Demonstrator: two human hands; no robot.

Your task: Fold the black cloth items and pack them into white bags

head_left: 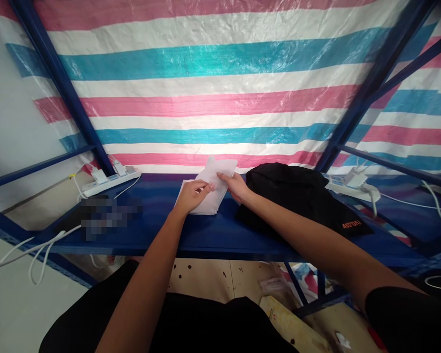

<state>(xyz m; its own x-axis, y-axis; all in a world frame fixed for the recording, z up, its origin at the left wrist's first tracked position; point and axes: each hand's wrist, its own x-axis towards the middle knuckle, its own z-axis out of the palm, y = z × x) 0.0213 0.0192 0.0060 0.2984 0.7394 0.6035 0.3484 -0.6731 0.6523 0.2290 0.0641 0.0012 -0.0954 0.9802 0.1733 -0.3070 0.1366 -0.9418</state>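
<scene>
A stack of thin white sheets (202, 206), paper by the look of it, lies on the blue shelf (150, 240) in front of me. Above it, a raised white sheet (220, 169) is tilted up toward the back. My right hand (235, 185) grips its right side, thumb on top and the other fingers underneath. My left hand (193, 195) is over the left part of the stack, thumb and fingers pinched at the lower part of the raised sheet. The fingertips of both hands are partly hidden. Close to my right forearm lies a black cloth item (286, 181) with orange lettering.
Power strips with plugs stand at the left (112, 181) and right (353, 186) ends. A blurred dark object (99, 215) and white cables (44, 250) are at the left. Blue metal posts (59, 83) frame a striped sheet (220, 103). A yellow box (290, 323) lies below.
</scene>
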